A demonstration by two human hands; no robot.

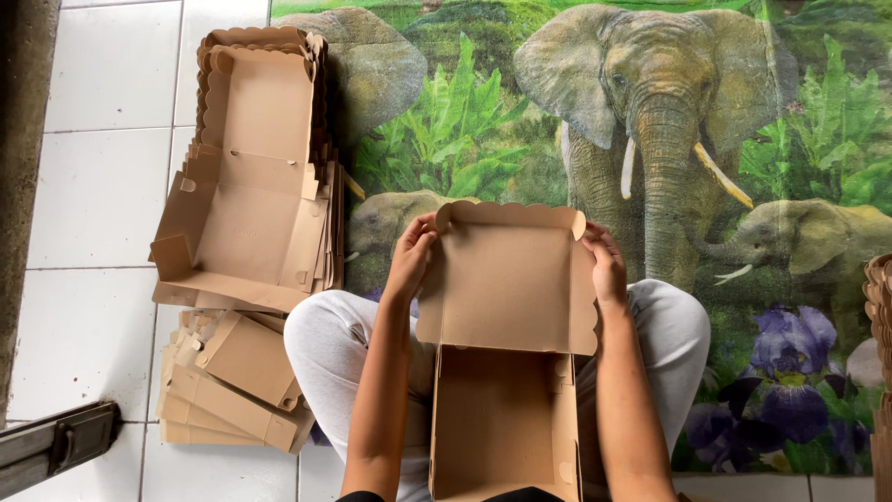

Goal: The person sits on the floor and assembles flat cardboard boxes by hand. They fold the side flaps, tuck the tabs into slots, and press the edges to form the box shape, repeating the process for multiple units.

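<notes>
I hold a brown cardboard box (506, 372) over my lap, its tray part folded up near me and its scalloped lid (506, 279) open away from me. My left hand (410, 253) grips the lid's left edge near the top corner. My right hand (606, 263) grips the lid's right side flap. Both thumbs press on the inner face of the lid. My crossed legs in light grey trousers (321, 344) lie under the box.
A stack of flat, unfolded scalloped box blanks (255, 177) lies on the white tiled floor (93, 186) to my left, with a lower pile of folded cardboard pieces (232, 381) nearer me. An elephant-print mat (650, 112) is ahead. More cardboard (878, 297) shows at the right edge.
</notes>
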